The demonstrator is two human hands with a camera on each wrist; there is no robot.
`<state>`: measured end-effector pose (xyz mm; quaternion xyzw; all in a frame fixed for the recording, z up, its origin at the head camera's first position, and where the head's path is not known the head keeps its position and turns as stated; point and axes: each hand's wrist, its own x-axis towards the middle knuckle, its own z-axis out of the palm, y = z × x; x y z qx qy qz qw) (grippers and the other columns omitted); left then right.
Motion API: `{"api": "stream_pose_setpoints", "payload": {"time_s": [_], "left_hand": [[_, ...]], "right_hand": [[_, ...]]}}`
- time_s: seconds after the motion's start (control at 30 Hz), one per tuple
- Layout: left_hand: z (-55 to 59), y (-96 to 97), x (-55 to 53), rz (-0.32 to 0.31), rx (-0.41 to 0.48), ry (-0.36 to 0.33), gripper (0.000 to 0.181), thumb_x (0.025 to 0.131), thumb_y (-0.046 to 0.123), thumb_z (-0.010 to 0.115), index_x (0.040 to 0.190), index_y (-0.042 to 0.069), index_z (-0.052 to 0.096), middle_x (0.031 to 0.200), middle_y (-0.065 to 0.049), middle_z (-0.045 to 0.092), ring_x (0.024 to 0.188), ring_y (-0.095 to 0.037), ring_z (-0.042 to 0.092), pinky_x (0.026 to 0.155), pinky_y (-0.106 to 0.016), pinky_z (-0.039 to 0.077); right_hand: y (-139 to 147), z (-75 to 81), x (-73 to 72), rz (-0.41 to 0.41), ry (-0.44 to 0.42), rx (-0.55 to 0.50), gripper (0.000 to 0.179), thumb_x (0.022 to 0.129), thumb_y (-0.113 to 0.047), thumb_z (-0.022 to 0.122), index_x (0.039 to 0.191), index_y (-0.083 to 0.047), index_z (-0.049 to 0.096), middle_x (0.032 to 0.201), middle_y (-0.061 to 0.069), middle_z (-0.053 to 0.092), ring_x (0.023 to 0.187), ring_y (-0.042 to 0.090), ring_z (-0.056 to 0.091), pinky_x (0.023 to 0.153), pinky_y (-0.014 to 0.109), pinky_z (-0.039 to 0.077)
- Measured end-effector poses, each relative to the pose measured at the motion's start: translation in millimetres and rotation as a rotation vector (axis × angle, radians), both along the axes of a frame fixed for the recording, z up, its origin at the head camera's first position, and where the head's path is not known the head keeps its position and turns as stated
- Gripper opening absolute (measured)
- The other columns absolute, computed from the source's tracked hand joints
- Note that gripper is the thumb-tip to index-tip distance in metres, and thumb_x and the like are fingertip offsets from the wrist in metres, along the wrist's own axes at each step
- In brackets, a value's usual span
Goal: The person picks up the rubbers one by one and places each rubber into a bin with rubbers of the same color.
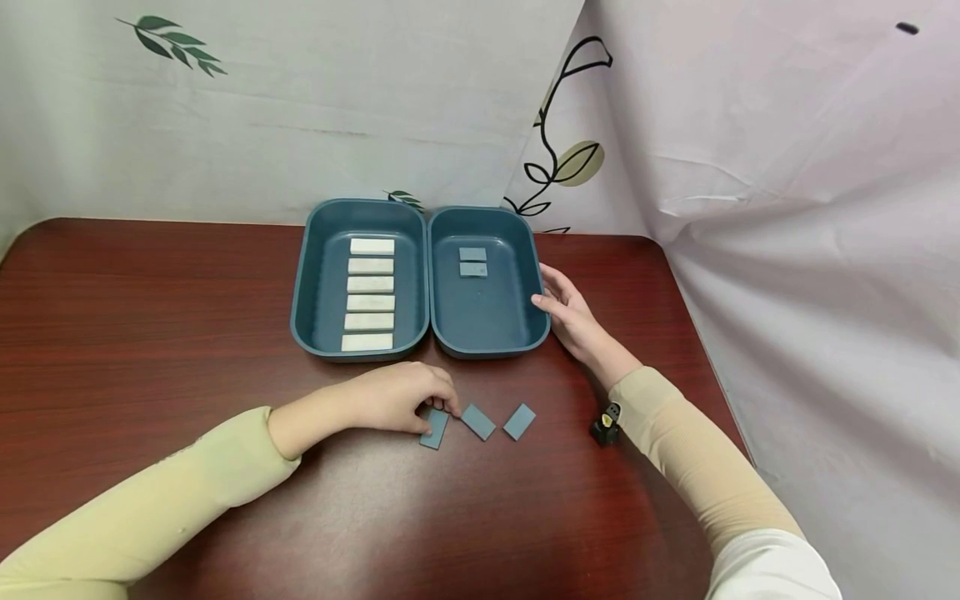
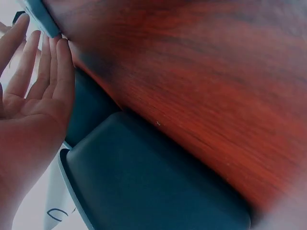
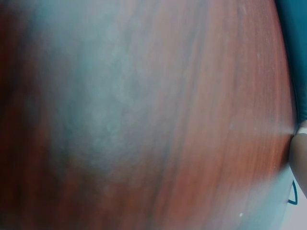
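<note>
My left hand point(image 1: 405, 396) pinches a flat grey tile point(image 1: 434, 432) at the table's middle, its thumb at one long edge and its fingertips across from it. In the left wrist view, that tile point(image 2: 44, 18) shows at the fingertips. Two more grey tiles, a middle one point(image 1: 477, 422) and a right one point(image 1: 519, 422), lie just to the right. My right hand point(image 1: 573, 321) holds the right side of a blue tray point(image 1: 487, 333), thumb over the rim and fingers outside. Two grey tiles point(image 1: 472, 262) lie in that tray, one behind the other.
Left of it, touching, stands a second blue tray point(image 1: 300, 308) with several white tiles point(image 1: 371, 303) in a column. A small black object point(image 1: 604, 425) is beside the right sleeve. The dark red table point(image 1: 150, 333) ends at white printed curtains point(image 1: 300, 108).
</note>
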<state>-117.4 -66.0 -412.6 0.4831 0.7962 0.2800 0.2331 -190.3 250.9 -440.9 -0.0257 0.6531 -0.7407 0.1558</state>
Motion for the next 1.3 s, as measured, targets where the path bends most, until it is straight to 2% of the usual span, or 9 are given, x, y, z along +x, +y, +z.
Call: {"api": "stream_pose_setpoints", "payload": {"time_s": [0.2,0.37,0.67,0.83,1.17,1.3], "left_hand": [[-5.9,-0.6,-0.3,-0.007,-0.001,0.045,0.033,0.083,-0.003,0.085,0.111,0.013,0.079,0.105,0.003,0.073,0.09,-0.01,0.063,0.08,-0.026,0.056],[-2.0,0.2,0.8,0.003,-0.029,0.029,0.031,0.084,-0.002,0.085,0.11,0.014,0.08,0.105,0.004,0.073,0.09,-0.01,0.063,0.081,-0.024,0.056],[-0.2,-0.5,-1.7,-0.007,-0.073,0.043,0.03,0.085,0.004,0.088,0.111,0.016,0.081,0.103,0.004,0.07,0.086,-0.008,0.062,0.077,-0.021,0.054],[1.3,-2.8,-3.9,-0.02,-0.064,0.054,0.029,0.084,0.006,0.09,0.111,0.014,0.081,0.102,0.003,0.07,0.086,-0.008,0.063,0.076,-0.021,0.054],[2.6,-4.9,-7.0,-0.052,-0.096,0.122,0.022,0.083,0.014,0.092,0.101,0.016,0.08,0.098,0.007,0.066,0.081,-0.006,0.059,0.073,-0.02,0.051],[4.8,-5.0,-7.1,-0.053,-0.1,0.139,0.02,0.082,0.013,0.092,0.096,0.018,0.078,0.095,0.008,0.064,0.078,-0.004,0.054,0.071,-0.019,0.048]], "right_hand": [[1,-1.3,-0.2,0.001,-0.004,-0.005,0.066,0.106,0.003,0.049,0.167,-0.007,0.027,0.17,0.015,0.031,0.133,0.01,0.051,0.099,0.018,0.053],[1,-1.8,-0.4,0.0,-0.001,0.003,0.065,0.107,0.003,0.049,0.167,-0.007,0.027,0.17,0.016,0.031,0.133,0.011,0.051,0.099,0.018,0.053],[1,-2.6,-0.9,0.0,-0.006,0.002,0.066,0.106,0.002,0.05,0.167,-0.007,0.027,0.17,0.015,0.031,0.135,0.012,0.05,0.099,0.018,0.053],[1,-2.2,-0.6,0.003,0.003,0.002,0.065,0.106,0.002,0.05,0.167,-0.007,0.028,0.168,0.015,0.034,0.133,0.01,0.052,0.099,0.019,0.054],[1,-2.2,-1.0,0.001,-0.003,0.007,0.065,0.107,0.001,0.049,0.167,-0.008,0.027,0.171,0.015,0.03,0.136,0.012,0.05,0.099,0.019,0.054],[1,-1.6,-0.2,0.003,-0.006,0.01,0.065,0.107,0.001,0.049,0.168,-0.008,0.027,0.171,0.016,0.029,0.136,0.013,0.05,0.099,0.019,0.053]]}}
